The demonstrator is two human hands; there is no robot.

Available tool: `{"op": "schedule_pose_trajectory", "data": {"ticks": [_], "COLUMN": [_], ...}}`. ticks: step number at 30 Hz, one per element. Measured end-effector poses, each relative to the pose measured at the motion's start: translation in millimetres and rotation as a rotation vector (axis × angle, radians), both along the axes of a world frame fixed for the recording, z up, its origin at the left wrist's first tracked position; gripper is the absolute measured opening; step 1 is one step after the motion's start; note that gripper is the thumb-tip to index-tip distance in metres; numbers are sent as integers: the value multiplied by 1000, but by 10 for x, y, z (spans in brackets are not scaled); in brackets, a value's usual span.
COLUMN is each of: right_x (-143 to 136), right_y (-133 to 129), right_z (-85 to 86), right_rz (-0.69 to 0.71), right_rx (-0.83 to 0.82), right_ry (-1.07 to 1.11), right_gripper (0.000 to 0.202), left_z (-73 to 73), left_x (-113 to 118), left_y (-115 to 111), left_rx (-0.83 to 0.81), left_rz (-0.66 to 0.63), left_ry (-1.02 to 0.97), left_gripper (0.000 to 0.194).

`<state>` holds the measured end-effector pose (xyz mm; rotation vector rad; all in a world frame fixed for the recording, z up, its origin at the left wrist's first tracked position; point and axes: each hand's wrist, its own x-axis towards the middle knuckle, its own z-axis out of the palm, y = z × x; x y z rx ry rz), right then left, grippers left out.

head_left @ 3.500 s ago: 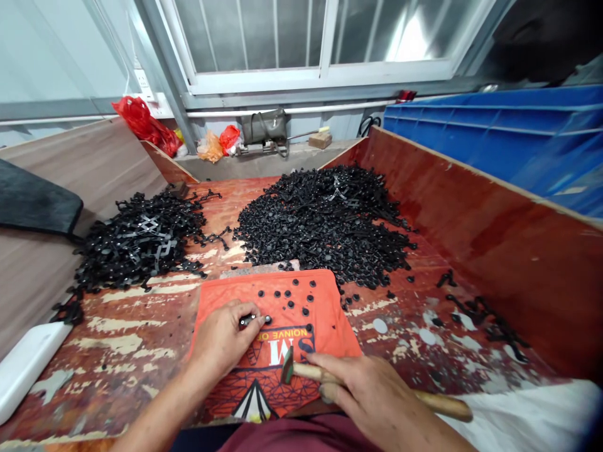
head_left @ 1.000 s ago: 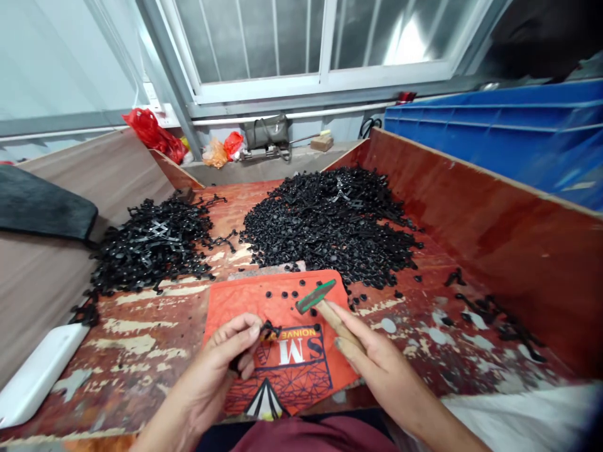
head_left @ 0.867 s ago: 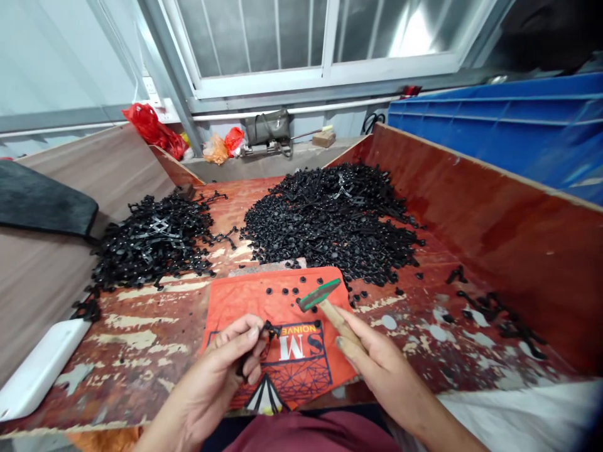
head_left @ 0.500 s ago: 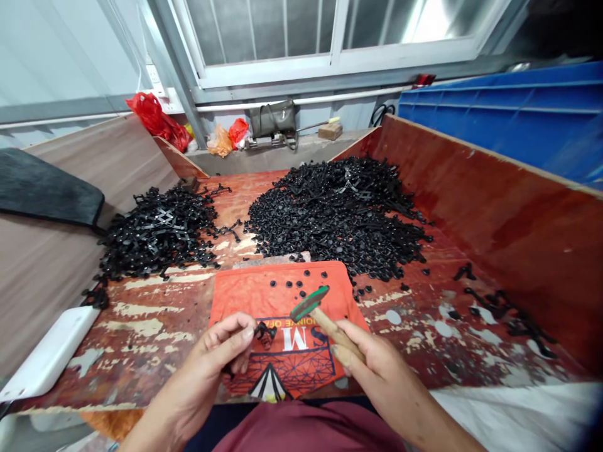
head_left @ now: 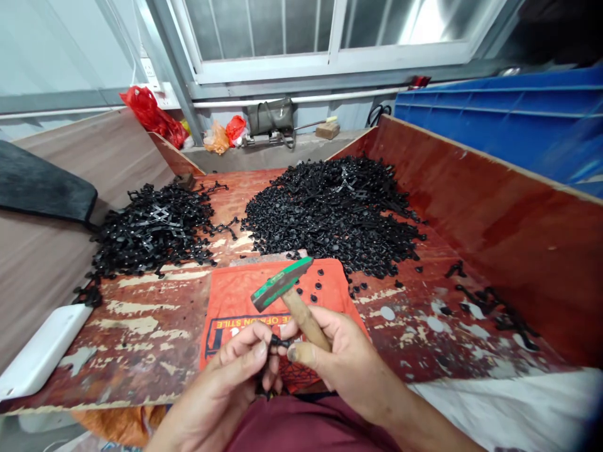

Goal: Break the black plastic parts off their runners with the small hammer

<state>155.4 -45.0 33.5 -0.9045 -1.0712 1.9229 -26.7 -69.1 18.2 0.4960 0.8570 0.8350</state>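
Between the fingers of my left hand (head_left: 245, 358) is a small black linkage part (head_left: 279, 341), partly hidden by the fingers. My right hand (head_left: 334, 351) is closed around the wooden handle of a hammer (head_left: 301, 314); its thumb and fingertips also touch the right end of the black part. The green-and-dark hammer head points up and left over the orange cloth (head_left: 226, 282). Several small black round caps (head_left: 313, 297) lie on that cloth beyond my hands. Both hands are close together above its near half.
A large heap of black parts (head_left: 325, 213) lies beyond the cloth, and a smaller heap (head_left: 155, 232) at left. A white power bank-like box (head_left: 44, 351) sits on the left edge. A wooden side board (head_left: 494, 220) and blue crate (head_left: 509, 119) stand right.
My right hand has moved left with the hammer, meeting my left hand at the black part. My left hand has shifted slightly right. The hammer head now lies farther left and higher.
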Motion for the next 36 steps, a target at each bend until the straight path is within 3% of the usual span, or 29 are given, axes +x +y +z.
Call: {"op": "schedule_pose_trajectory", "data": {"ticks": [10, 19, 28, 32, 36], "right_x": [6, 85, 116, 126, 137], "right_y": [-17, 53, 93, 134, 128], "right_z": [-89, -211, -250, -227, -143], "right_rz": [13, 140, 149, 39, -83], "right_rx": [-82, -161, -139, -71, 35], "right_ry": [114, 276, 192, 30, -177], "right_gripper": [30, 27, 31, 27, 22], "left_z": [-7, 2, -53, 19, 82], "left_x": [101, 172, 219, 79, -64], "left_y": [-59, -119, -137, -64, -24], "left_rx": [27, 57, 85, 103, 113], "left_rz": [-2, -43, -28, 40, 13], "left_ry": [-98, -167, -138, 48, 118], "left_gripper": [25, 25, 30, 30, 25]}}
